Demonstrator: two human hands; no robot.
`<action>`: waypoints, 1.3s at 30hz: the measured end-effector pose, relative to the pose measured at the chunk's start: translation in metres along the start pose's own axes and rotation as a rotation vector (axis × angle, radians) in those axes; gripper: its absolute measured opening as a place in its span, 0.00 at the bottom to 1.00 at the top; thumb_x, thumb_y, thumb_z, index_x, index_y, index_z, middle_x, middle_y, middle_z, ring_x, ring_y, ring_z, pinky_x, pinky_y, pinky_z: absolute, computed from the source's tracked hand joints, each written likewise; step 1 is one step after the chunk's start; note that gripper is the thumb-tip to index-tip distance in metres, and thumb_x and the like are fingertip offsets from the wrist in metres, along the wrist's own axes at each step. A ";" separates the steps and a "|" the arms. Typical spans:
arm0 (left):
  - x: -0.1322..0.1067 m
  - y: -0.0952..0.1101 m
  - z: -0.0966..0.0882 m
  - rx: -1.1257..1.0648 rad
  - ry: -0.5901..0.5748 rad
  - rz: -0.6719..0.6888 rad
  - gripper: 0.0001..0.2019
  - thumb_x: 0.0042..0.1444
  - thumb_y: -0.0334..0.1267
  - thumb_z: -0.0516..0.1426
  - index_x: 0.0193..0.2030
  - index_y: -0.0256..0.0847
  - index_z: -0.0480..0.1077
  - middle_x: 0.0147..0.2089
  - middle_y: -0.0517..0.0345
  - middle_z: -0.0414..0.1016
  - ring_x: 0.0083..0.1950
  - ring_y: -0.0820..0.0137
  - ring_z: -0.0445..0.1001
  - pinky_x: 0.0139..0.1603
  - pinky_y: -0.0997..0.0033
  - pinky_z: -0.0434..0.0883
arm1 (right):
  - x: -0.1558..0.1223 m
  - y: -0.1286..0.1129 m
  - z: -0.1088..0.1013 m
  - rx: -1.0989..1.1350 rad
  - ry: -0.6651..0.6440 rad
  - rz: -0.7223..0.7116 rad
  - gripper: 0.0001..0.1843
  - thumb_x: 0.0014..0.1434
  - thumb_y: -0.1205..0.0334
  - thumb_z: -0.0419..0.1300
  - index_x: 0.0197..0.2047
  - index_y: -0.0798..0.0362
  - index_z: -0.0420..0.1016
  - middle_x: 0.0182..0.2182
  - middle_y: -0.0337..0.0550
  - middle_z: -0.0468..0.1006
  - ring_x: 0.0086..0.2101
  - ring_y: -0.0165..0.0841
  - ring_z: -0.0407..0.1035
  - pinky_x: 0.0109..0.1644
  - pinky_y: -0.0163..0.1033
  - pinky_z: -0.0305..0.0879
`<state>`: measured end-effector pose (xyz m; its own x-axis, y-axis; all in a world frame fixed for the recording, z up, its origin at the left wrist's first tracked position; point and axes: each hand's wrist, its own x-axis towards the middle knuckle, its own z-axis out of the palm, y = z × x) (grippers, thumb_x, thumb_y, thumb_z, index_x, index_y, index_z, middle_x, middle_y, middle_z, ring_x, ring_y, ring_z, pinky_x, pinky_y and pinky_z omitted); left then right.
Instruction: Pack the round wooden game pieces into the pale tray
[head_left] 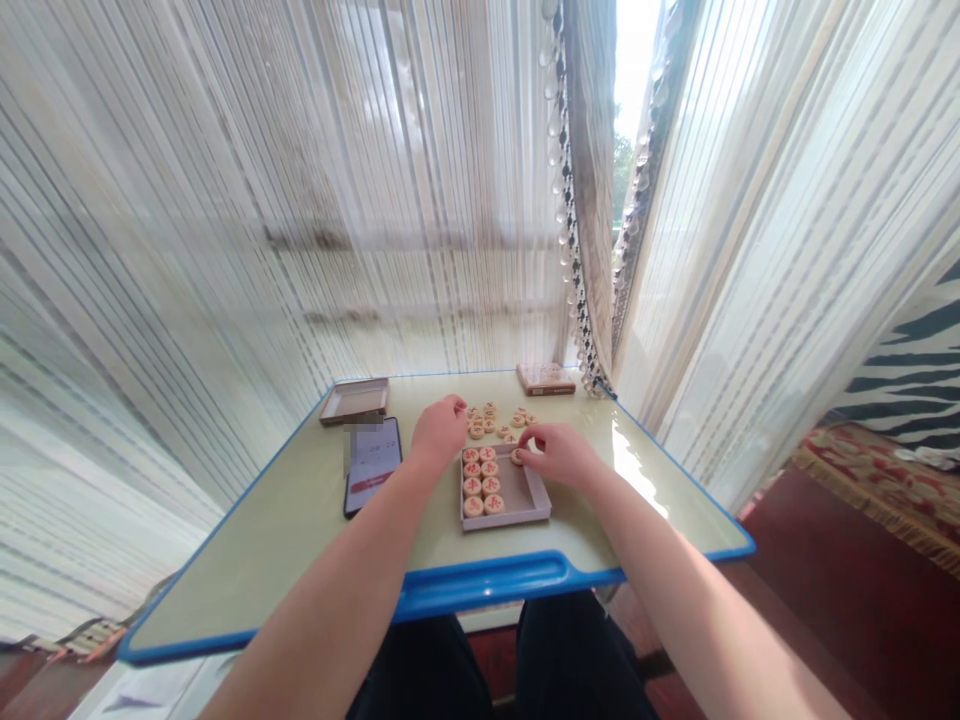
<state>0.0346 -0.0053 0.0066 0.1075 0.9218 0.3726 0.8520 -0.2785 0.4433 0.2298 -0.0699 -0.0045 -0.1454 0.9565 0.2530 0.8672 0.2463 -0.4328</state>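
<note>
Chinese chess pieces with red characters [491, 486] fill two columns on the left side of a shallow box [523, 494]. My right hand [556, 456] pinches a round chess piece [517, 456] at the box's far right part, its fingertips on the piece's edge. Beyond the box, several loose chess pieces [489, 425] with dark characters lie on the table. Just left of them, my left hand [441, 430] has its fingertips pressed together. Whatever the left fingers may hold is hidden from this angle.
A phone [375, 460] with a lit screen lies left of my left forearm. Behind it sits an open box lid [355, 401]. A flat brown box [546, 379] is at the table's back edge. The pale table [292, 545] has a raised blue rim; curtains hang behind it.
</note>
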 end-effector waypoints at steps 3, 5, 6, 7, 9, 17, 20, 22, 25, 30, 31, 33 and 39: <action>0.002 -0.006 0.003 0.023 -0.115 -0.041 0.17 0.47 0.25 0.51 0.42 0.40 0.72 0.42 0.52 0.77 0.43 0.66 0.73 0.42 0.71 0.68 | 0.001 0.001 0.000 -0.004 0.020 -0.001 0.10 0.51 0.56 0.56 0.34 0.49 0.76 0.23 0.36 0.69 0.25 0.28 0.60 0.27 0.32 0.48; 0.003 -0.009 0.004 0.024 -0.171 -0.059 0.18 0.43 0.23 0.51 0.39 0.40 0.74 0.42 0.53 0.77 0.43 0.66 0.73 0.42 0.72 0.68 | 0.000 0.002 0.000 -0.006 0.033 -0.008 0.10 0.51 0.57 0.55 0.33 0.50 0.76 0.23 0.36 0.69 0.25 0.28 0.60 0.27 0.32 0.48; 0.004 -0.010 0.004 0.014 -0.176 -0.069 0.18 0.43 0.23 0.51 0.39 0.40 0.74 0.41 0.53 0.77 0.43 0.66 0.74 0.42 0.72 0.68 | 0.000 0.003 0.001 -0.007 0.036 -0.014 0.10 0.52 0.57 0.55 0.33 0.50 0.76 0.23 0.37 0.69 0.25 0.28 0.60 0.27 0.33 0.48; 0.005 -0.011 0.004 -0.004 -0.166 -0.082 0.18 0.43 0.22 0.51 0.38 0.40 0.75 0.41 0.53 0.77 0.42 0.66 0.74 0.42 0.72 0.68 | 0.000 0.003 0.001 -0.008 0.038 -0.018 0.10 0.52 0.57 0.55 0.33 0.50 0.76 0.22 0.37 0.69 0.25 0.28 0.60 0.27 0.33 0.48; 0.006 -0.013 0.003 -0.052 -0.133 -0.113 0.18 0.42 0.22 0.51 0.38 0.39 0.75 0.41 0.53 0.78 0.42 0.67 0.74 0.42 0.72 0.69 | 0.001 0.004 0.002 -0.007 0.040 -0.021 0.11 0.52 0.57 0.54 0.33 0.50 0.76 0.22 0.37 0.69 0.25 0.28 0.60 0.27 0.33 0.48; 0.015 -0.026 0.003 -0.192 -0.100 -0.227 0.18 0.42 0.22 0.52 0.39 0.37 0.73 0.41 0.54 0.78 0.40 0.71 0.74 0.37 0.77 0.69 | 0.003 0.009 0.003 -0.003 0.102 -0.017 0.11 0.53 0.59 0.53 0.35 0.51 0.75 0.22 0.36 0.69 0.25 0.28 0.60 0.28 0.32 0.49; 0.016 -0.027 0.005 -0.140 -0.149 -0.208 0.16 0.43 0.24 0.53 0.39 0.38 0.73 0.41 0.54 0.78 0.39 0.71 0.75 0.35 0.77 0.69 | 0.003 0.009 0.003 -0.004 0.089 -0.012 0.11 0.53 0.58 0.53 0.34 0.51 0.75 0.22 0.37 0.70 0.25 0.28 0.60 0.28 0.32 0.49; 0.015 -0.025 0.006 -0.053 -0.163 -0.187 0.14 0.44 0.29 0.55 0.40 0.39 0.73 0.41 0.53 0.78 0.40 0.68 0.75 0.37 0.75 0.69 | 0.003 0.009 0.004 -0.009 0.086 -0.013 0.11 0.53 0.58 0.53 0.34 0.51 0.75 0.23 0.37 0.71 0.25 0.28 0.60 0.28 0.32 0.49; 0.013 -0.022 0.006 0.120 -0.153 -0.145 0.13 0.46 0.38 0.56 0.38 0.39 0.74 0.41 0.48 0.77 0.43 0.63 0.74 0.41 0.71 0.69 | 0.004 0.009 0.005 -0.023 0.092 -0.015 0.11 0.53 0.59 0.52 0.34 0.50 0.75 0.24 0.37 0.72 0.26 0.29 0.61 0.29 0.32 0.50; 0.007 -0.017 0.007 0.264 -0.185 -0.010 0.12 0.51 0.40 0.52 0.36 0.40 0.75 0.41 0.47 0.77 0.45 0.61 0.73 0.44 0.68 0.68 | 0.005 0.012 0.007 -0.035 0.114 -0.020 0.12 0.54 0.59 0.52 0.34 0.51 0.75 0.24 0.39 0.72 0.28 0.30 0.62 0.31 0.33 0.52; 0.006 -0.017 0.007 0.260 -0.188 -0.001 0.12 0.52 0.40 0.51 0.37 0.41 0.75 0.41 0.48 0.77 0.45 0.61 0.73 0.44 0.67 0.68 | 0.005 0.012 0.007 -0.028 0.124 -0.031 0.12 0.54 0.59 0.52 0.34 0.52 0.75 0.24 0.39 0.72 0.28 0.30 0.62 0.32 0.33 0.53; 0.005 -0.015 0.008 0.242 -0.175 -0.002 0.13 0.53 0.39 0.51 0.39 0.42 0.75 0.42 0.48 0.77 0.45 0.62 0.73 0.45 0.67 0.67 | 0.006 0.011 0.006 0.015 0.139 -0.069 0.11 0.53 0.60 0.52 0.35 0.52 0.75 0.24 0.39 0.71 0.29 0.30 0.63 0.34 0.33 0.55; 0.008 -0.018 0.005 0.219 -0.152 -0.046 0.14 0.52 0.32 0.50 0.43 0.42 0.74 0.44 0.49 0.76 0.46 0.64 0.73 0.45 0.69 0.67 | 0.033 -0.008 0.003 0.229 -0.047 -0.077 0.13 0.53 0.63 0.53 0.39 0.53 0.76 0.27 0.39 0.74 0.27 0.28 0.64 0.31 0.32 0.59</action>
<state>0.0225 0.0086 -0.0023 0.1276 0.9667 0.2216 0.9465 -0.1855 0.2642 0.2164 -0.0402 0.0052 -0.2340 0.9383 0.2545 0.7228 0.3430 -0.6000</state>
